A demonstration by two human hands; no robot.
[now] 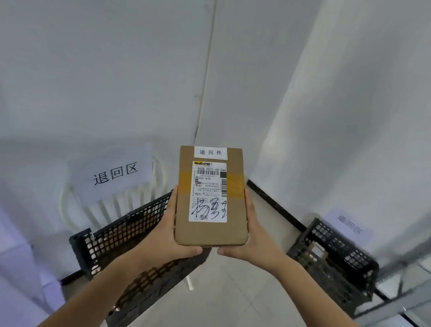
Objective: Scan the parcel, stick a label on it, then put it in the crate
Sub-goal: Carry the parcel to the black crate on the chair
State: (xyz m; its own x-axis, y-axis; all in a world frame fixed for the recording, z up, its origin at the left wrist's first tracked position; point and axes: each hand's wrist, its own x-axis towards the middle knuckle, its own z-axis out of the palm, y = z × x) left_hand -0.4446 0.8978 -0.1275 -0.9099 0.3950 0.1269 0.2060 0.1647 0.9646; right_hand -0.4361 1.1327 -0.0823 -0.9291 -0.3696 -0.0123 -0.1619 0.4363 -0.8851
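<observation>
1. Both hands are up in front holding the parcel (pixel 213 199), a flat brown cardboard box, long side pointing away from the camera, top face up.
2. Left hand (pixel 165 232) cups the left edge and near-left corner, right hand (pixel 251 232) does the same on the right side. Thumbs run along the side edges; the fingers (pixel 195 250) curl under the near edge, pressed together, tips of both hands almost meeting under the box.
3. On top of the parcel there's a small white label (pixel 210 152) with printed characters at the far edge, and below it a bigger shipping label (pixel 209 192) with barcodes and a black scribbled signature. A band of yellowish tape (pixel 234 186) crosses the box under that label.
4. The parcel is in the air, above the right part of a black mesh crate (pixel 117 235) that sits on a white chair (pixel 119 207). Not in it, not touching it as far as I can tell.
5. A white paper sign (pixel 114 173) with big characters hangs on the chair back.
6. Second black crate (pixel 335 263) off to the right, by the wall, with its own blurry sign (pixel 349 225) behind it.
</observation>
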